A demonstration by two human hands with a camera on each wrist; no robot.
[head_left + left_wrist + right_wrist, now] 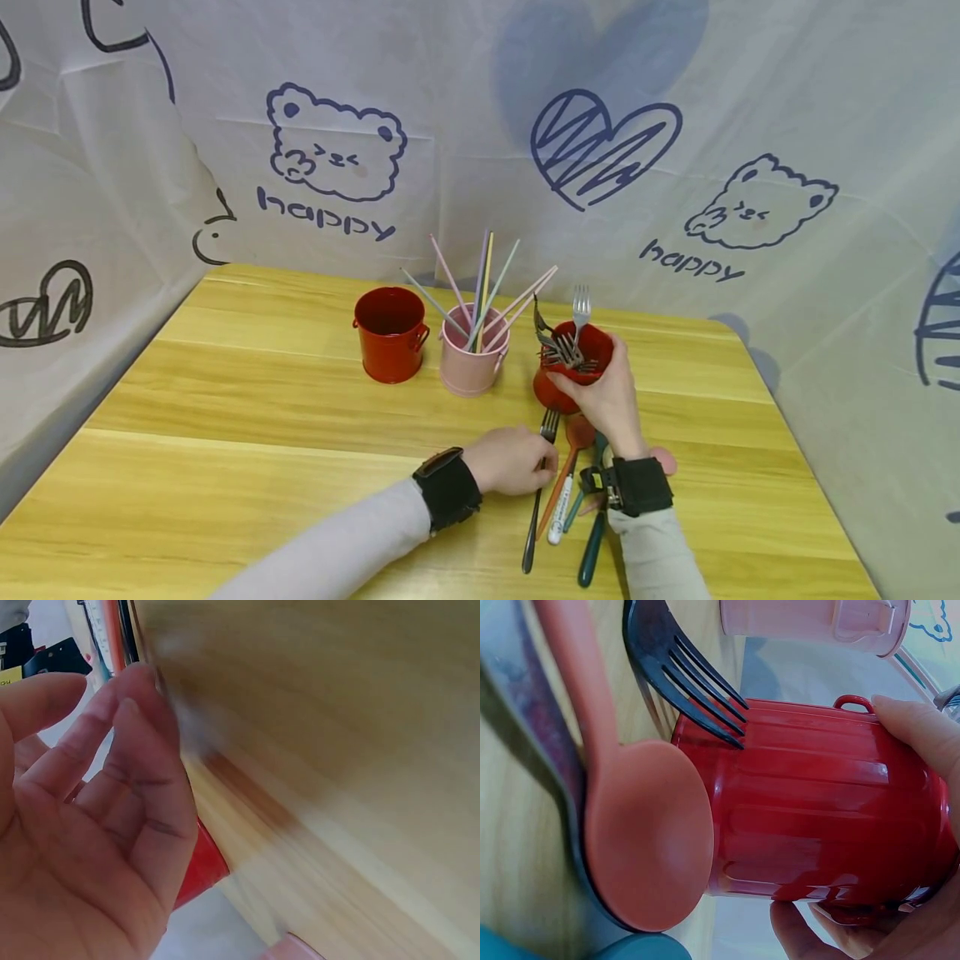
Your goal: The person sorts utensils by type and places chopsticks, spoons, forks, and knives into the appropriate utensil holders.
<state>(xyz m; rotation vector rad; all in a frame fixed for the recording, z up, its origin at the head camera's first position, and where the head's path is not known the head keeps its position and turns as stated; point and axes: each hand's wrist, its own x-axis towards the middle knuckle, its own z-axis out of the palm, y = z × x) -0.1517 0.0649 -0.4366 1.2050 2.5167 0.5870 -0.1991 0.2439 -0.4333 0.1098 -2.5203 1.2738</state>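
Observation:
My right hand (pixel 611 404) grips a red metal bucket (pixel 817 802) by its rim, thumb on one side and fingers on the other. Several forks (pixel 581 304) stand in that bucket, tines up. My left hand (pixel 513 461) is over the handle of a dark fork (pixel 530 537) lying in front of the bucket. In the left wrist view its fingers are loosely bent, with the thumb apart from them. The fork's tines (pixel 705 690) reach the bucket's base. Beside it lie an orange spoon (pixel 649 832), a white marker (pixel 557 521) and a dark green handle (pixel 592 550).
A pink bucket (pixel 468 371) with several thin coloured sticks (pixel 487 275) stands left of the held bucket. Further left is another red bucket (pixel 390 337). A printed white cloth (pixel 465 125) hangs behind the wooden table (pixel 247 400). Something pink and round (pixel 664 460) lies by my right wrist.

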